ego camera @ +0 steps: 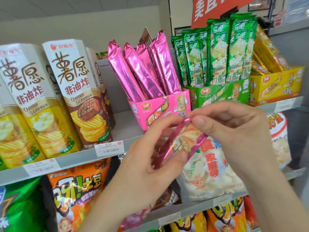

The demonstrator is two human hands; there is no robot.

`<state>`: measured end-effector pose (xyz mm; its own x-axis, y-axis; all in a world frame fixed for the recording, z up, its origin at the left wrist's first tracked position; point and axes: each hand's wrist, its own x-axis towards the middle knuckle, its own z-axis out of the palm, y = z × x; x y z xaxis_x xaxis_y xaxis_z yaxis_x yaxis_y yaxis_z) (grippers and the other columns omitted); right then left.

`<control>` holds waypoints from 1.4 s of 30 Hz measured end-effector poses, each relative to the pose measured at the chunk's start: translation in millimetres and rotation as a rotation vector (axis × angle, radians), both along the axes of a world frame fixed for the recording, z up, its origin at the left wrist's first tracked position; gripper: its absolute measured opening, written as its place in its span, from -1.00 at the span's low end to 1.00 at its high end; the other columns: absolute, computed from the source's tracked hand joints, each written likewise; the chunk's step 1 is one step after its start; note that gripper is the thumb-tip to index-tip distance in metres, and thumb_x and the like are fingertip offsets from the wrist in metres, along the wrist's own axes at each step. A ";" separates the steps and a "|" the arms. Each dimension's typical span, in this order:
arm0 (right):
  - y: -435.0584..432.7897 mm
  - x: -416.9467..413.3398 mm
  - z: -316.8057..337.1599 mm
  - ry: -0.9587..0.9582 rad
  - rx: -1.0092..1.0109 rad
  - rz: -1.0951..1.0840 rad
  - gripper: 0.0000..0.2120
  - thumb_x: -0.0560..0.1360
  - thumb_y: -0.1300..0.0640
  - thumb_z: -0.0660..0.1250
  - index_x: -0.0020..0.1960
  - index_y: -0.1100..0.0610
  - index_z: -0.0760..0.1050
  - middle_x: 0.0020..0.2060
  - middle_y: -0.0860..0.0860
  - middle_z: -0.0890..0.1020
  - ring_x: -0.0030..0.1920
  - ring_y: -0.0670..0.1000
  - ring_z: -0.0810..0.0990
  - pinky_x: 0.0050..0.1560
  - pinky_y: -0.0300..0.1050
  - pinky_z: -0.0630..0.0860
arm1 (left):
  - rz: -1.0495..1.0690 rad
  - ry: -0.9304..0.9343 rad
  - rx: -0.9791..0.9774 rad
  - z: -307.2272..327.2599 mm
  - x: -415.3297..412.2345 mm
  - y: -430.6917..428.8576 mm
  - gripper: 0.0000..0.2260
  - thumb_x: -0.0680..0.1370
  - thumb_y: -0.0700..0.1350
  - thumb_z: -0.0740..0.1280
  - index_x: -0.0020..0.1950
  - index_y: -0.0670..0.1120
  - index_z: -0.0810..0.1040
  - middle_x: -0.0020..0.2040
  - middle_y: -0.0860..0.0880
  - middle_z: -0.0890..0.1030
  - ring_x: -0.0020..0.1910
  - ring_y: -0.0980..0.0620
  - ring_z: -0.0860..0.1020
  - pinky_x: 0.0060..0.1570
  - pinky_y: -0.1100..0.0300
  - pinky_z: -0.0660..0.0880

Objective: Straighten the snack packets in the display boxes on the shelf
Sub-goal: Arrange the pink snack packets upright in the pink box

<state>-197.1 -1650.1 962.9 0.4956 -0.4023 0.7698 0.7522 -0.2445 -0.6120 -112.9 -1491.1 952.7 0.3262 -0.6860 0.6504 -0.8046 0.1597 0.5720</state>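
Note:
A pink snack packet (pixel 182 141) is held in front of the shelf, below the pink display box (pixel 157 111). My left hand (pixel 147 166) grips its lower part and my right hand (pixel 234 124) pinches its top end. Several pink packets (pixel 143 69) lean to the left inside the pink box, backs facing out. Beside it on the right, a green display box (pixel 222 92) carries upright green packets (pixel 217 52), and a yellow display box (pixel 275 84) contains slanted yellow packets (pixel 265 52).
Tall chip cartons (pixel 70 91) stand on the left of the same shelf. Price tags (pixel 109 148) line the shelf edge. Below are orange chip bags (pixel 76 190), a white bag (pixel 212 171) and a green bag (pixel 18 203). A red sign (pixel 214 7) hangs above.

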 end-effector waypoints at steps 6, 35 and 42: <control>10.1 10.5 -29.3 0.184 -0.070 0.208 -0.20 0.29 -0.35 0.44 0.41 -0.03 0.33 0.19 -0.06 0.55 0.23 -0.05 0.55 0.09 -0.22 0.52 | -0.095 0.278 -0.409 6.6 2.0 -24.4 -0.67 0.52 -0.26 0.37 0.26 -0.04 0.47 -0.02 0.07 0.64 -0.07 0.16 0.56 -0.04 0.28 0.50; -42.2 -2.1 15.0 0.212 -0.302 -0.066 -0.72 0.24 -0.35 0.43 -0.12 -0.27 0.68 -0.34 -0.22 0.69 -0.33 -0.28 0.58 -0.29 -0.50 0.41 | 0.118 0.027 -0.408 33.2 58.3 44.9 -0.85 0.53 -0.08 0.34 -0.05 0.11 0.70 -0.03 0.00 0.71 0.03 -0.10 0.63 -0.11 0.08 0.53; -39.0 10.7 22.0 0.100 -0.133 -0.058 -0.86 0.22 -0.07 0.50 -0.23 -0.10 0.72 -0.32 -0.13 0.71 -0.28 -0.19 0.64 -0.23 -0.40 0.50 | 0.163 -0.069 -0.300 40.2 43.2 38.7 -0.88 0.46 -0.10 0.47 -0.01 0.02 0.68 -0.04 0.19 0.70 0.03 0.18 0.64 -0.04 0.39 0.51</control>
<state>-186.5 -1689.1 984.9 0.5512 -0.3304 0.7661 0.6714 -0.3695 -0.6424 -69.6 -1452.4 992.9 0.3642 -0.4036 0.8393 -0.8685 0.1781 0.4625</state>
